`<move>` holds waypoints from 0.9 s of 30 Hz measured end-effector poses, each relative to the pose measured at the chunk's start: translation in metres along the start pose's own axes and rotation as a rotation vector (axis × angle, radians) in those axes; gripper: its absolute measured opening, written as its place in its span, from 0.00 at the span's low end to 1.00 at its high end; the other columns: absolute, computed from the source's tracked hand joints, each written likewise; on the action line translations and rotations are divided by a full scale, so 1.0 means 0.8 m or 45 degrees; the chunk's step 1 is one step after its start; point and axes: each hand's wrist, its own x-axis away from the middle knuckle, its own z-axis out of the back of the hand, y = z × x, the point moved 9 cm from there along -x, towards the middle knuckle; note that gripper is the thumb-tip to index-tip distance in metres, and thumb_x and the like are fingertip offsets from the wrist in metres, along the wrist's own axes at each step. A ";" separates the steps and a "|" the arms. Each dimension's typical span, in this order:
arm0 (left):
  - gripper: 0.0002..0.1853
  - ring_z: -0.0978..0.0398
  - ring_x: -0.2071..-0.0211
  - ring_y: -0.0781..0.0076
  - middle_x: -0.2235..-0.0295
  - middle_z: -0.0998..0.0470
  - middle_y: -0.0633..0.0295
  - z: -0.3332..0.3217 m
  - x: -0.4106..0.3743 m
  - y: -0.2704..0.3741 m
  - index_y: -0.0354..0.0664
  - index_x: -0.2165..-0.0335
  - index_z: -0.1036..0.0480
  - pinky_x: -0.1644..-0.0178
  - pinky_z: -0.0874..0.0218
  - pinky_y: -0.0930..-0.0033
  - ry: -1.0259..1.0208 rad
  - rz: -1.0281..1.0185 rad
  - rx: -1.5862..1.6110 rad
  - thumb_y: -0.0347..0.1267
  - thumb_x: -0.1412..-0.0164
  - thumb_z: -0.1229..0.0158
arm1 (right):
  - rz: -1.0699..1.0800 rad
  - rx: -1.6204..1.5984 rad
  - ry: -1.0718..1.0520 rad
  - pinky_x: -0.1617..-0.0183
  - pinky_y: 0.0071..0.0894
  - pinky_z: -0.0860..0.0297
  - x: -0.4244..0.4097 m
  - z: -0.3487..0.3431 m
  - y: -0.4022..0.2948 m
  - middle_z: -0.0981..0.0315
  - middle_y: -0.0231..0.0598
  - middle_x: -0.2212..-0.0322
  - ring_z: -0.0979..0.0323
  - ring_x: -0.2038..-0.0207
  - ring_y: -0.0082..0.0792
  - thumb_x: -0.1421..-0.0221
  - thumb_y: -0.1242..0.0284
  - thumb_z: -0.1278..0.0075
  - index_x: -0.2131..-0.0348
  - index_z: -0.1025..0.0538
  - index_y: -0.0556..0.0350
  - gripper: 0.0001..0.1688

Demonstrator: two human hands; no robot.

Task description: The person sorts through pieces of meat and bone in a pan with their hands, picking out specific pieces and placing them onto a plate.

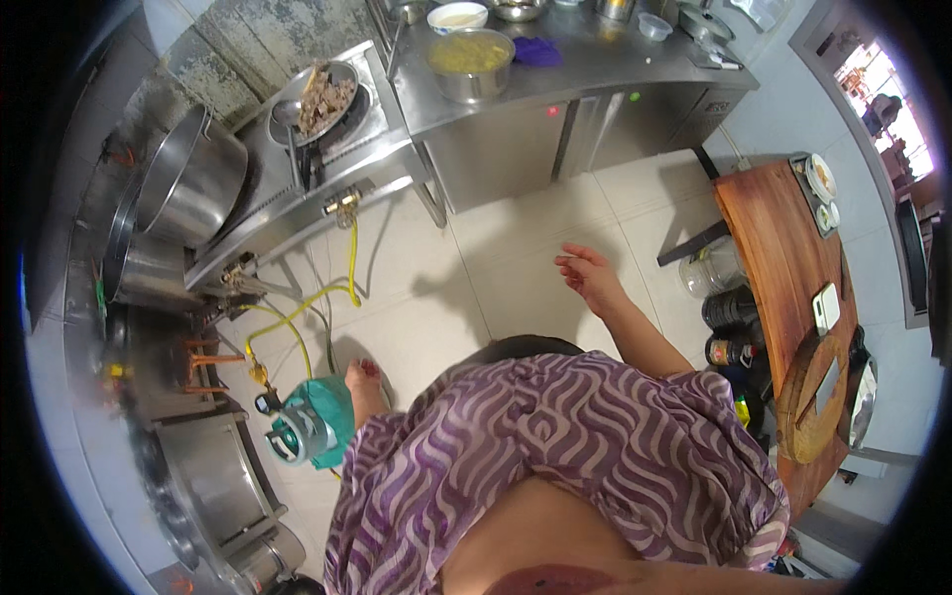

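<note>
My right hand [587, 279] is held out over the tiled floor, empty, with its fingers loosely apart. Low at my left side hangs my left hand [364, 375], near a green gas cylinder [297, 435]; its fingers are too small and foreshortened to read. Ahead to the left, a wok [281, 132] on the stove holds browned chunks that look like meat [327, 100], with a metal ladle [285, 113] resting in it. A steel pot [476, 88] of yellowish food stands on the steel counter [595, 78], beside a purple cloth [537, 52].
Large steel pots [195, 175] crowd the stove's left end. Yellow gas hoses [297, 312] run down to the floor by the cylinder. At right, a wooden table [773, 245] bears a round chopping board [807, 416] with a cleaver [825, 387]. Bottles [729, 351] stand beneath it.
</note>
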 end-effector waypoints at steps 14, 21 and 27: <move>0.21 0.32 0.61 0.61 0.59 0.32 0.49 -0.398 0.127 0.253 0.33 0.56 0.36 0.57 0.40 0.68 -0.312 -0.820 -0.514 0.38 0.45 0.53 | 0.223 0.087 -0.573 0.74 0.17 0.38 -0.235 -0.269 -0.128 0.30 0.33 0.74 0.36 0.74 0.19 0.53 0.73 0.55 0.60 0.32 0.62 0.18; 0.19 0.32 0.63 0.64 0.63 0.31 0.52 -0.491 0.051 0.347 0.33 0.61 0.34 0.58 0.40 0.69 -0.231 -0.808 -0.378 0.38 0.44 0.55 | 0.578 1.016 -0.617 0.67 0.24 0.35 -0.389 -0.425 -0.220 0.28 0.34 0.73 0.31 0.70 0.24 0.55 0.73 0.53 0.61 0.30 0.59 0.18; 0.17 0.33 0.65 0.66 0.66 0.30 0.55 -0.520 0.001 0.427 0.32 0.64 0.32 0.59 0.41 0.69 -0.143 -0.819 -0.272 0.38 0.44 0.56 | 0.694 1.124 -0.989 0.66 0.31 0.35 -0.424 -0.574 -0.201 0.27 0.38 0.74 0.30 0.70 0.29 0.56 0.71 0.55 0.62 0.28 0.55 0.18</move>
